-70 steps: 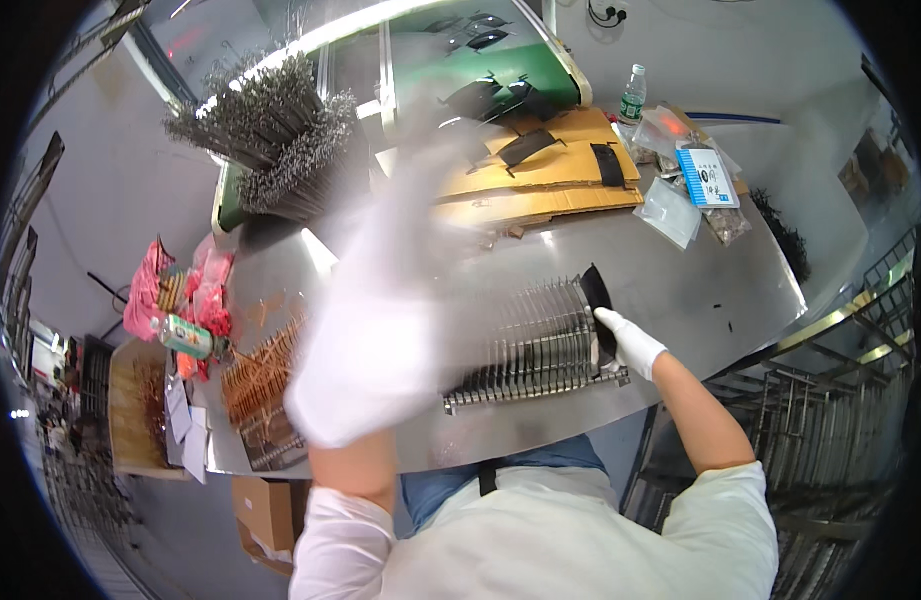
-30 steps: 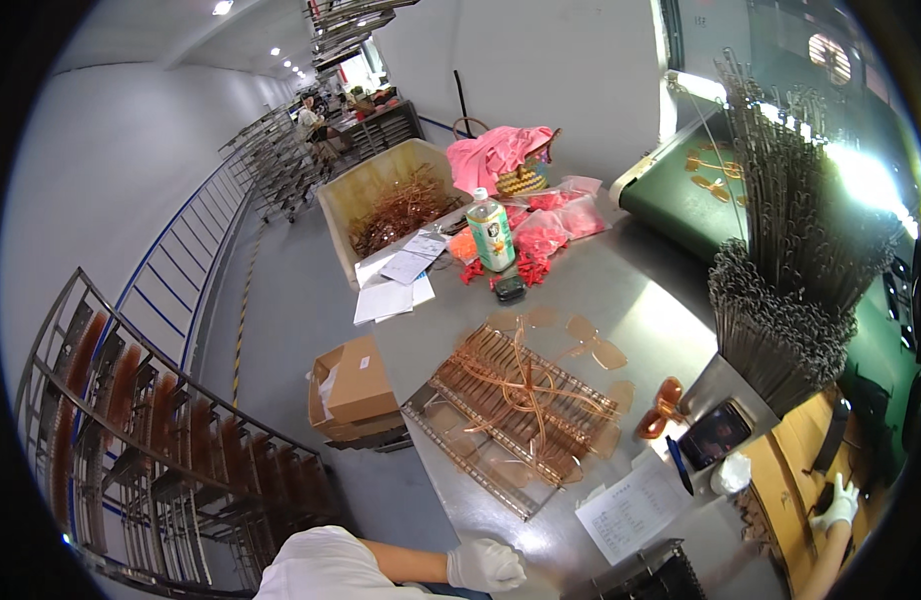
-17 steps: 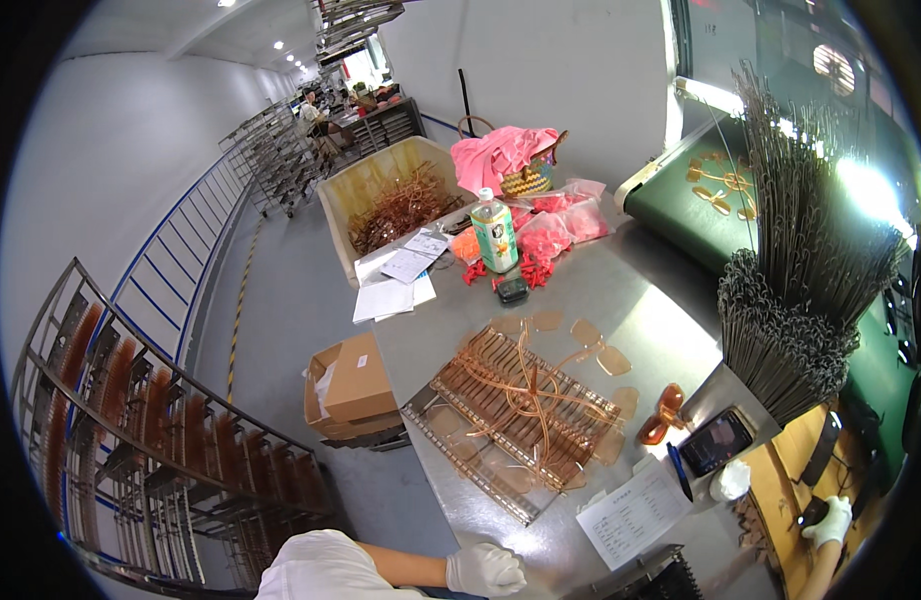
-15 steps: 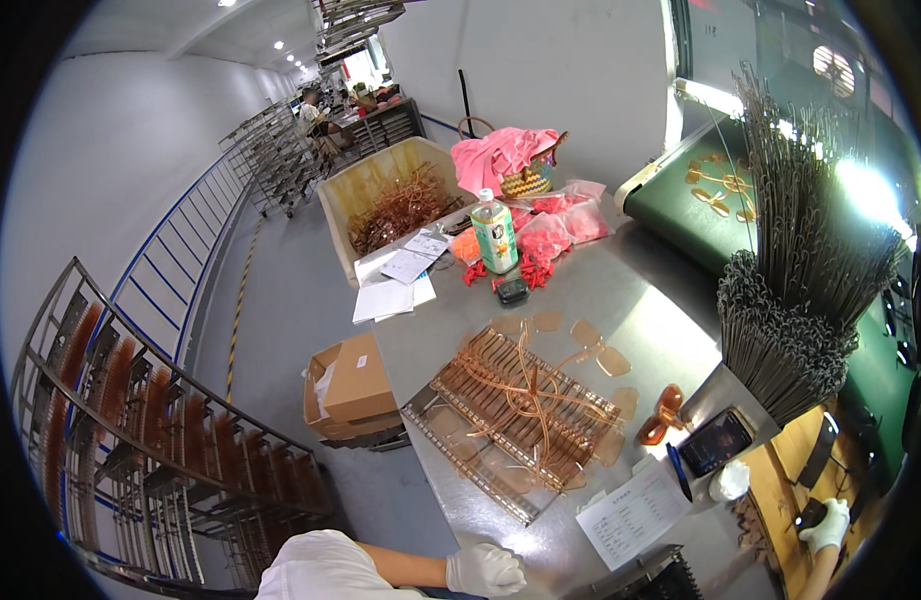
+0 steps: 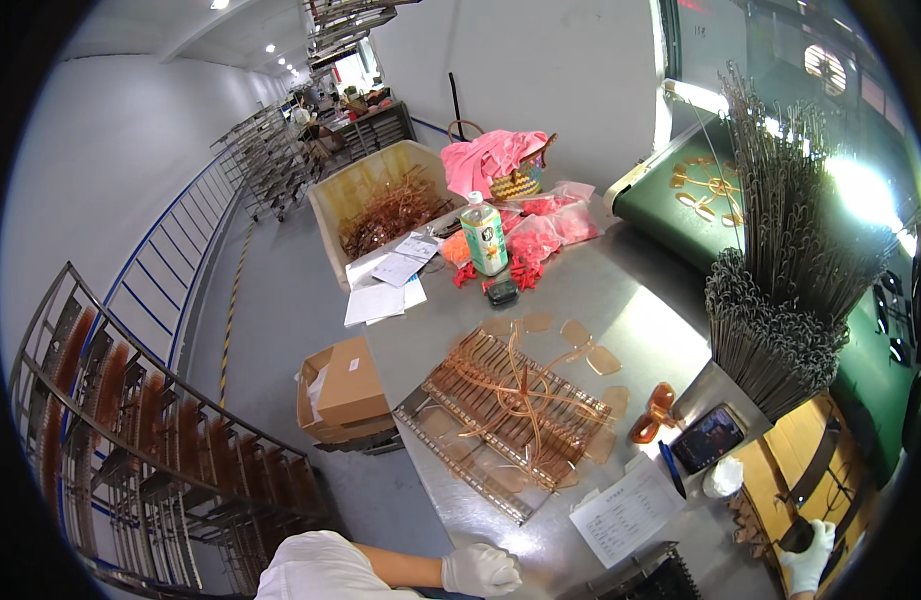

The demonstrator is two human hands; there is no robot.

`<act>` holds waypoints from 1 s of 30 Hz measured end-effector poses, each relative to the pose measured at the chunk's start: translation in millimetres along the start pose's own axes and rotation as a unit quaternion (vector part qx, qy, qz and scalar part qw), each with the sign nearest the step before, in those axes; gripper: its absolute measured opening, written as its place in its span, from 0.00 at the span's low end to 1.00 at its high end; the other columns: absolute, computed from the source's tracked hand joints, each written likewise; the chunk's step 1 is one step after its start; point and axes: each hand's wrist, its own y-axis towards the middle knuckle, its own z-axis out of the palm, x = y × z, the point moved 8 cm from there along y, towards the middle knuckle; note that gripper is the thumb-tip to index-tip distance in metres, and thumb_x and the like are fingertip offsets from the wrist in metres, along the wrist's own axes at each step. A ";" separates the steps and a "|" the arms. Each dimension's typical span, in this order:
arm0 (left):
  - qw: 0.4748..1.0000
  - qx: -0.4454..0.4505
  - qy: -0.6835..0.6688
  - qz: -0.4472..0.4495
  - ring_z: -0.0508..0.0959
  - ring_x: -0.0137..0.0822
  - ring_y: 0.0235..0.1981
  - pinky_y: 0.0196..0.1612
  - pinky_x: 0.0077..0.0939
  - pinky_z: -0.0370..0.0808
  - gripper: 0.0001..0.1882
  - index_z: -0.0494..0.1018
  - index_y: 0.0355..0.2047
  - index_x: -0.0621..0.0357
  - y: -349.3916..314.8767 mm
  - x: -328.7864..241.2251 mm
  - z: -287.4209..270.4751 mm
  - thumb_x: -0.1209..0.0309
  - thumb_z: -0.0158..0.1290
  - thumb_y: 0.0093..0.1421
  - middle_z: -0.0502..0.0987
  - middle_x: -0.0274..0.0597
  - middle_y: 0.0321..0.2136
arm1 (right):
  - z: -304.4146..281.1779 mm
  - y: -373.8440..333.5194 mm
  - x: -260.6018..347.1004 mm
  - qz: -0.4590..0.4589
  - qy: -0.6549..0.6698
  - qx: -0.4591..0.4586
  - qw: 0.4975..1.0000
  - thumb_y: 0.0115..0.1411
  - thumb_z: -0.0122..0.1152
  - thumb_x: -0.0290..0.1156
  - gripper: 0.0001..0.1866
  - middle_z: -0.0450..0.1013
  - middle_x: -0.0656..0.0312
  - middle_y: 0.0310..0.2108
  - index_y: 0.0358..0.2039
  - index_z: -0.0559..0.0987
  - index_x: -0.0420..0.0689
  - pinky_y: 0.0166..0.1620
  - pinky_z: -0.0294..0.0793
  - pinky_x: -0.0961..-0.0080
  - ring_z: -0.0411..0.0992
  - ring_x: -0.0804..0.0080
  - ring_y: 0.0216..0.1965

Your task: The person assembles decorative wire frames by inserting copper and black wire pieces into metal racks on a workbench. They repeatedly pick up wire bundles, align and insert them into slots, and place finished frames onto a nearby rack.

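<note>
My left hand (image 5: 481, 570), in a white glove, rests curled in a loose fist at the near edge of the metal table, with nothing showing in it. At the lower right my right hand (image 5: 809, 562), also in a white glove, is closed on dark sunglasses (image 5: 797, 536), partly hidden by the fingers. It is over a tan board (image 5: 771, 465). Another dark eyewear piece (image 5: 817, 460) lies farther up that board. In mid-table a metal rack (image 5: 461, 465) holds a row of brown translucent eyewear parts, with amber glasses (image 5: 589, 346) lying on and around it.
A phone (image 5: 708, 440), blue pen (image 5: 672, 470), printed sheet (image 5: 626, 515) and orange sunglasses (image 5: 654, 412) lie on the right. A bottle (image 5: 485, 235) stands farther back. Upright wire hooks (image 5: 781, 310) flank a green conveyor belt (image 5: 671, 195). A shelf rack (image 5: 161, 440) and cardboard box (image 5: 346, 390) are left.
My right hand has moved a little nearer and left with the dark sunglasses, which now show tilted. My left hand stays in place. The whole view has shifted slightly. The amber glasses on the belt have moved.
</note>
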 end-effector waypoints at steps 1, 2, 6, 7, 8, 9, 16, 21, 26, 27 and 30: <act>1.000 -0.003 0.003 0.001 0.72 0.42 0.17 0.21 0.41 0.70 0.13 0.70 0.18 0.45 0.4 -0.4 -1.4 0.63 0.61 0.55 0.69 0.38 0.16 | -1.4 -0.2 2.1 0.006 0.005 0.005 1.000 0.23 0.72 0.27 0.36 0.65 0.54 0.41 0.41 0.72 0.43 0.49 0.70 0.59 0.68 0.49 0.46; 1.000 -0.006 0.007 0.003 0.72 0.42 0.17 0.20 0.41 0.70 0.13 0.70 0.18 0.45 0.8 -0.9 -2.9 0.63 0.61 0.55 0.69 0.38 0.16 | -2.1 -0.3 3.9 0.011 0.010 0.010 1.000 0.24 0.71 0.27 0.36 0.65 0.53 0.41 0.41 0.71 0.43 0.49 0.70 0.59 0.68 0.49 0.46; 1.000 -0.020 0.005 0.008 0.72 0.41 0.17 0.20 0.41 0.69 0.14 0.69 0.17 0.46 1.7 -2.1 -5.5 0.63 0.61 0.55 0.68 0.38 0.16 | -8.1 0.5 12.8 -0.008 -0.002 -0.009 1.000 0.23 0.72 0.27 0.37 0.65 0.53 0.42 0.41 0.71 0.44 0.50 0.70 0.58 0.68 0.48 0.46; 1.000 -0.024 0.007 0.010 0.71 0.41 0.17 0.20 0.41 0.69 0.14 0.69 0.17 0.46 1.3 -2.4 -5.4 0.63 0.61 0.55 0.68 0.38 0.16 | -8.9 0.5 13.8 -0.008 -0.006 -0.009 1.000 0.22 0.73 0.27 0.37 0.65 0.53 0.42 0.42 0.71 0.44 0.50 0.70 0.58 0.68 0.48 0.47; 0.999 -0.028 0.009 0.012 0.71 0.41 0.17 0.19 0.41 0.69 0.14 0.68 0.17 0.46 0.7 -2.7 -5.4 0.63 0.61 0.55 0.68 0.38 0.16 | -9.9 0.6 15.1 -0.009 -0.010 -0.009 1.000 0.22 0.73 0.27 0.38 0.65 0.53 0.42 0.42 0.71 0.44 0.50 0.70 0.58 0.68 0.48 0.47; 0.999 -0.032 0.011 0.014 0.71 0.41 0.16 0.19 0.41 0.69 0.14 0.68 0.17 0.46 1.2 -3.4 -6.6 0.62 0.61 0.55 0.68 0.38 0.16 | -11.1 0.5 17.7 -0.005 -0.009 -0.008 1.000 0.22 0.73 0.27 0.38 0.65 0.53 0.42 0.42 0.71 0.44 0.50 0.70 0.58 0.68 0.48 0.47; 0.999 -0.042 0.002 0.015 0.71 0.42 0.17 0.19 0.40 0.68 0.15 0.68 0.18 0.46 1.0 -3.1 -7.8 0.63 0.62 0.55 0.68 0.38 0.16 | -10.8 -3.0 9.5 -0.022 -0.013 -0.006 1.000 0.19 0.74 0.28 0.42 0.65 0.53 0.43 0.44 0.73 0.44 0.51 0.69 0.57 0.68 0.47 0.48; 0.999 -0.038 0.002 0.012 0.71 0.42 0.17 0.20 0.40 0.68 0.15 0.68 0.18 0.46 0.1 -3.1 -7.7 0.62 0.62 0.55 0.68 0.38 0.17 | -12.8 -5.7 5.2 -0.015 -0.018 -0.009 1.000 0.19 0.75 0.30 0.43 0.65 0.51 0.44 0.45 0.73 0.43 0.52 0.69 0.56 0.68 0.46 0.49; 0.999 -0.044 0.001 0.009 0.72 0.42 0.17 0.20 0.40 0.70 0.14 0.69 0.18 0.46 -2.8 -1.7 -5.5 0.62 0.61 0.56 0.69 0.38 0.17 | -26.4 -10.4 18.1 -0.022 -0.016 -0.018 0.999 0.21 0.75 0.32 0.42 0.65 0.51 0.44 0.45 0.73 0.43 0.53 0.68 0.56 0.68 0.46 0.49; 0.999 -0.042 0.001 0.009 0.72 0.42 0.17 0.20 0.40 0.70 0.14 0.69 0.18 0.46 -2.5 -1.5 -5.0 0.61 0.61 0.56 0.70 0.38 0.17 | -28.6 -11.2 17.2 -0.020 -0.019 -0.018 0.999 0.21 0.75 0.32 0.42 0.65 0.51 0.44 0.45 0.73 0.43 0.53 0.68 0.56 0.68 0.46 0.49; 0.999 -0.036 -0.016 0.003 0.73 0.42 0.17 0.18 0.40 0.70 0.15 0.69 0.17 0.46 -1.4 -0.7 -4.5 0.61 0.60 0.57 0.70 0.39 0.17 | -46.9 -9.3 44.8 -0.033 -0.048 0.004 0.998 0.30 0.77 0.37 0.39 0.68 0.49 0.45 0.48 0.76 0.45 0.52 0.71 0.54 0.70 0.45 0.48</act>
